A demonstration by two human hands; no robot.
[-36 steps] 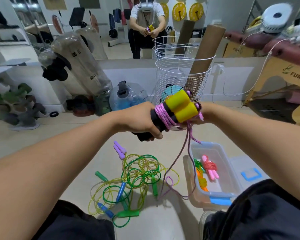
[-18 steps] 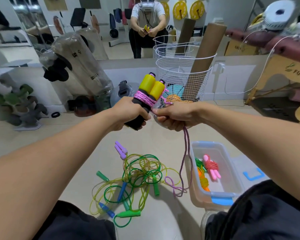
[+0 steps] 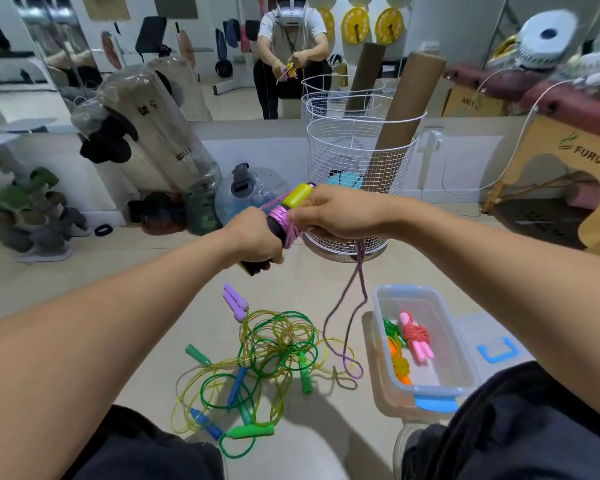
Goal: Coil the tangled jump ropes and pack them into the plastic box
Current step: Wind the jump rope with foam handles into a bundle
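My left hand [image 3: 257,239] grips the black-and-yellow handles [image 3: 297,196] of a purple jump rope, with purple cord wound around them. My right hand [image 3: 336,214] pinches that purple cord [image 3: 352,299] beside the winding; the loose end hangs in a loop down to the floor. Below lies a tangle of green and yellow ropes [image 3: 271,348] with green, blue and lilac handles. The clear plastic box [image 3: 463,355] stands on the floor at the right and holds a coiled pink rope [image 3: 414,336] and a coiled orange and green one [image 3: 397,358].
The box lid with blue clips [image 3: 496,348] lies right of the box. A white wire basket [image 3: 357,181] with a cardboard tube stands behind my hands. Bagged gear, a water jug [image 3: 248,195] and a mirror line the wall. My dark-trousered knees frame the floor.
The handles have tilted from upright to pointing up-right. My right hand has moved over the winding, and the hanging purple loop has lifted and shortened on the floor.
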